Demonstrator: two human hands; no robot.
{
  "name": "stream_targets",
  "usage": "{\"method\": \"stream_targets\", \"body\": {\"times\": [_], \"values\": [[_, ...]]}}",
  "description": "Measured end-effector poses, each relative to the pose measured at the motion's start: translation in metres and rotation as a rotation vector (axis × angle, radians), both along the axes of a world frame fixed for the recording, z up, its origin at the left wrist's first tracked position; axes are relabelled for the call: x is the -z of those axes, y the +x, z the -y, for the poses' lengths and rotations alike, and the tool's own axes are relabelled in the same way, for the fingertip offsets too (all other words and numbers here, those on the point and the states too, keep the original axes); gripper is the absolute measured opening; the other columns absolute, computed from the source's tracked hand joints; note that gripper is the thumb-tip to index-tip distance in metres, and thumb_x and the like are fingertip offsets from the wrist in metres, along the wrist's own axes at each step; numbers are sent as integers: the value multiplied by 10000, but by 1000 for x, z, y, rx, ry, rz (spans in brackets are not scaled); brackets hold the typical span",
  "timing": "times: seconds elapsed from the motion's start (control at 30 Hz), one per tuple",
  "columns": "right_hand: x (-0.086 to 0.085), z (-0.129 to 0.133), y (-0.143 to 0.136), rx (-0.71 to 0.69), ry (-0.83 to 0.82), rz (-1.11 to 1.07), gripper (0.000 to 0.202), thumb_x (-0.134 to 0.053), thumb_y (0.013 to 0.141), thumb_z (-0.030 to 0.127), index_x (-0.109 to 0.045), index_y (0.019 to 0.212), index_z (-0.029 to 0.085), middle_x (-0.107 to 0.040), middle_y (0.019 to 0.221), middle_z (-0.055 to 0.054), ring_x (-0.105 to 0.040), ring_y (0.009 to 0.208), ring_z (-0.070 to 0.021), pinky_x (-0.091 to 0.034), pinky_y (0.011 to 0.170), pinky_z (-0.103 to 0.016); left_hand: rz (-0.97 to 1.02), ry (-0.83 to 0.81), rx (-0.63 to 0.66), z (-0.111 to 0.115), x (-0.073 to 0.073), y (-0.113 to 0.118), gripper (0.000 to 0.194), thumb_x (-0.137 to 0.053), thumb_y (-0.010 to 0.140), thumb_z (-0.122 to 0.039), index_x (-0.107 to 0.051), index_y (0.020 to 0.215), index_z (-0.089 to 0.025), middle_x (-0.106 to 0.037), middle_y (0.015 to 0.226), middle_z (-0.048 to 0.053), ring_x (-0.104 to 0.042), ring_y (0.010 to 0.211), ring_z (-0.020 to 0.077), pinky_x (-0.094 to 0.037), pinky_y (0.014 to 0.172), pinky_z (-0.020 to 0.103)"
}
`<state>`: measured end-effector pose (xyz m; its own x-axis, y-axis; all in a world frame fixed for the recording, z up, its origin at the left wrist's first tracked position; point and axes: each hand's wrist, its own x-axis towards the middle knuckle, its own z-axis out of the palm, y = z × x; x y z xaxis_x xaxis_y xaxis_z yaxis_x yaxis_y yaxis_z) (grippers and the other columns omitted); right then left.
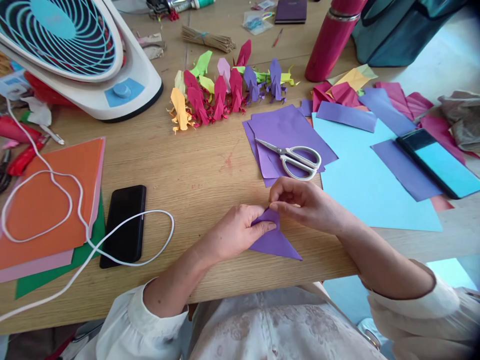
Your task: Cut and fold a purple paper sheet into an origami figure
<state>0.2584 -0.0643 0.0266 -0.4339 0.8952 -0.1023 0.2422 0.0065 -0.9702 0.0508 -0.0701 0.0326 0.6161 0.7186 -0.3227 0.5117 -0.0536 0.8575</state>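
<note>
A folded piece of purple paper (275, 243) is held just above the table's front edge, one pointed corner aimed to the lower right. My left hand (240, 227) grips it from the left, thumb on top. At its upper corner my right hand (303, 204) pinches the paper between thumb and fingertips. White-handled scissors (296, 157) lie beyond my hands on a stack of purple sheets (279, 122). Several folded paper figures (221, 97) in red, purple, green and orange stand farther back.
On the left are a white fan (138, 85), a black phone (123, 225), a white cable (80, 200) and orange sheets (56, 195). At right lie a light blue sheet (360, 185) and another phone (438, 160); a red bottle (330, 45) stands behind.
</note>
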Motion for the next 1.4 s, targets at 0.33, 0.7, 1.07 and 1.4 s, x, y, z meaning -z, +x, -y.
{"method": "stream_targets", "body": {"times": [0.33,0.7,1.07,1.4], "values": [[7,2,0,-41,-273,-191,357,-716,827,527,-585,812,195,-525,687,27,-420,573,-99,-333,509,-245,129,33,-224,-5,2,-3,334,-555,929,-414,-580,730,-147,-493,669,-30,-443,636,104,-325,571,227],[13,2,-2,51,-304,-166,360,-765,776,501,-621,750,172,-535,694,14,-387,589,-86,-259,509,-257,21,426,-213,0,8,0,258,-550,953,-332,-513,753,-173,-470,620,-52,-397,588,95,-305,576,239],[0,10,-9,185,-61,13,241,-719,825,378,-607,754,177,-561,682,22,-454,590,-94,-346,537,-255,247,327,-395,-2,10,3,229,-679,885,-304,-560,741,-171,-533,746,-30,-477,677,95,-370,599,203],[10,9,-9,107,-156,-114,293,-721,835,441,-626,780,169,-501,652,34,-397,579,-91,-287,513,-253,380,163,-470,-6,11,3,358,-761,796,-296,-507,583,-160,-419,615,-58,-377,599,76,-315,562,213]]}}
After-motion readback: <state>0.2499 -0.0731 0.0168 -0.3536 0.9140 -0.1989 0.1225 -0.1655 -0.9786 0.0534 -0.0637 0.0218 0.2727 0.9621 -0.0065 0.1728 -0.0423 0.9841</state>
